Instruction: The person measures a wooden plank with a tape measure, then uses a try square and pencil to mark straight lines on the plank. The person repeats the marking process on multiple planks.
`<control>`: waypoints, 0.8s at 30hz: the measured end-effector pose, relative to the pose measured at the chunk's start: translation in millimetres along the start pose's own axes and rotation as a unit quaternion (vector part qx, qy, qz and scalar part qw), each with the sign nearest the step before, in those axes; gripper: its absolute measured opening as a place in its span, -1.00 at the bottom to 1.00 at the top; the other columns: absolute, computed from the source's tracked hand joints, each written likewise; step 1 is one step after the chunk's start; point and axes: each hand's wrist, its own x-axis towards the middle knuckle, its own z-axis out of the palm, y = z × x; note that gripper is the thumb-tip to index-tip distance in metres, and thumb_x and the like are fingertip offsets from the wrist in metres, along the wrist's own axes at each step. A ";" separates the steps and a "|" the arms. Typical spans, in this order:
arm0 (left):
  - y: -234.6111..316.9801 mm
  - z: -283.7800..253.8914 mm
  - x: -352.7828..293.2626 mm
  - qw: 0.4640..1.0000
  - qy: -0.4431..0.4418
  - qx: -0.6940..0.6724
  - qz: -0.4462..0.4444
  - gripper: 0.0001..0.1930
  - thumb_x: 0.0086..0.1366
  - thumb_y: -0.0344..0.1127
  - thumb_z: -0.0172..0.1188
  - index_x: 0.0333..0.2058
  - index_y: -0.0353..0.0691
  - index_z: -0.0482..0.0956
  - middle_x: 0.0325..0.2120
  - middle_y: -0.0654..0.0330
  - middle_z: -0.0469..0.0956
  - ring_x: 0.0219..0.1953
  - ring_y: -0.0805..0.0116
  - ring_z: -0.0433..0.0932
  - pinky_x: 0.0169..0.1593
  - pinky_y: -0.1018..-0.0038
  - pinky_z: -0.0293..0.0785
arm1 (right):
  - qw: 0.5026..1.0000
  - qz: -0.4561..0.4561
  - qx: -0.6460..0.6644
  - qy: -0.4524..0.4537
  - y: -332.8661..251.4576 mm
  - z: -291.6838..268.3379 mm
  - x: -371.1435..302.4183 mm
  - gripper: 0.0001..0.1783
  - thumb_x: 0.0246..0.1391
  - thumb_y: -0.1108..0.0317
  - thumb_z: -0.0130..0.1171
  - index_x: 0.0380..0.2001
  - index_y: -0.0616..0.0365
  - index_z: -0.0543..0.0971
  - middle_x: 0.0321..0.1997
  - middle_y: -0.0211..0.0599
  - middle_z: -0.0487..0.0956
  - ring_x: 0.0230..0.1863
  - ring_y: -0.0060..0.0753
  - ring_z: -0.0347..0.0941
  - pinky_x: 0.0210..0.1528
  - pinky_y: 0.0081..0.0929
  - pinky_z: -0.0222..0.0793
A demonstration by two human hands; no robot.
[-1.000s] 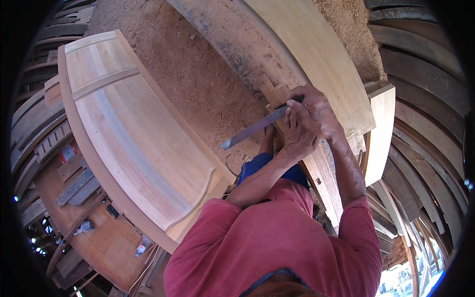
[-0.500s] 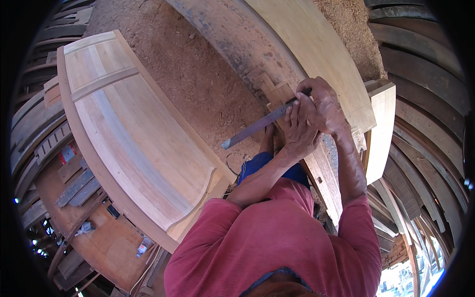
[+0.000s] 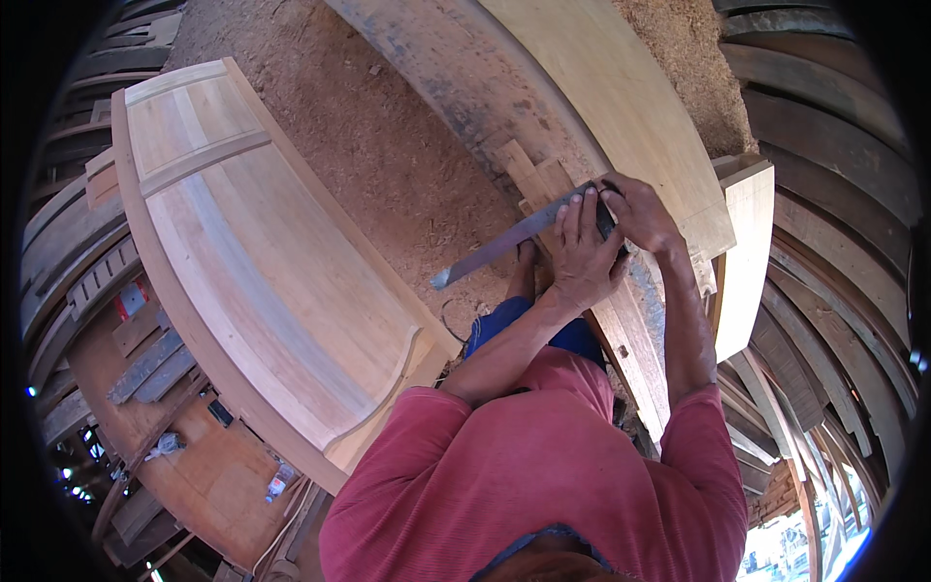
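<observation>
A try square (image 3: 504, 242) with a long flat metal blade and a dark stock lies slantwise across narrow light timber pieces (image 3: 531, 177). My left hand (image 3: 584, 260) presses its long fingers over the blade, its thumb spread out by the stock. Curled at the stock end of the square, my right hand (image 3: 640, 213) grips it with bent fingers; part of the stock is hidden beneath both hands. The blade's bluish free end points left, over the sawdust floor. Under my hands, a long timber with a small slot (image 3: 635, 367) runs back toward my body.
A large panelled wooden door (image 3: 281, 262) lies on the left. Beyond my hands stretch a worn thick beam (image 3: 456, 78) and a wide pale board (image 3: 621, 87). Stacked planks (image 3: 824, 126) line the right side. A plastic bottle (image 3: 279, 482) rests on a brown board at lower left.
My right hand has shifted slightly down and right, off my left hand, uncovering the dark stock. My left fingers now reach farther over the blade. The square has moved slightly.
</observation>
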 end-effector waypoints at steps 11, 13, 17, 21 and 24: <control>12.7 -7.1 -7.5 0.998 -0.054 -0.017 -0.028 -0.34 0.16 -0.01 0.48 0.24 0.00 0.61 0.49 -0.44 0.04 0.49 -0.46 0.02 0.45 -0.25 0.05 | 0.989 0.048 0.111 -0.088 42.7 12.0 -10.8 -0.62 0.28 0.29 0.27 0.05 0.33 0.69 -0.17 0.06 0.75 -0.16 -0.22 0.67 0.00 -0.22 0.57; 12.9 -3.4 -9.3 0.998 -0.046 -0.013 -0.027 -0.35 0.17 -0.01 0.48 0.24 -0.01 0.61 0.49 -0.44 0.04 0.49 -0.46 0.02 0.45 -0.26 0.04 | 0.990 0.044 0.099 -0.086 40.4 10.6 -12.4 -0.63 0.29 0.28 0.27 0.04 0.32 0.70 -0.16 0.05 0.75 -0.16 -0.22 0.67 0.00 -0.21 0.56; 11.3 3.3 -10.9 1.000 -0.017 -0.002 -0.021 -0.36 0.19 -0.01 0.47 0.23 -0.04 0.61 0.48 -0.43 0.06 0.51 -0.44 0.01 0.49 -0.29 -0.02 | 0.990 0.054 0.093 -0.089 28.6 6.2 -13.6 -0.64 0.29 0.27 0.27 0.03 0.29 0.71 -0.16 0.06 0.74 -0.16 -0.20 0.66 -0.01 -0.21 0.56; 12.5 7.8 -10.7 1.000 0.010 0.009 -0.018 -0.37 0.19 -0.01 0.47 0.22 -0.08 0.61 0.47 -0.43 0.08 0.53 -0.43 -0.02 0.53 -0.32 -0.09 | 0.993 0.056 0.075 -0.077 29.7 8.3 -12.5 -0.66 0.30 0.26 0.27 -0.01 0.29 0.71 -0.19 0.07 0.73 -0.18 -0.22 0.65 -0.03 -0.20 0.55; 12.2 8.6 -10.5 1.000 -0.001 0.013 -0.022 -0.37 0.19 -0.04 0.47 0.22 -0.09 0.61 0.47 -0.43 0.08 0.54 -0.44 -0.02 0.55 -0.32 -0.09 | 0.992 0.050 0.086 -0.074 30.4 9.6 -11.6 -0.67 0.31 0.26 0.27 -0.03 0.29 0.71 -0.20 0.07 0.72 -0.19 -0.21 0.65 -0.05 -0.19 0.54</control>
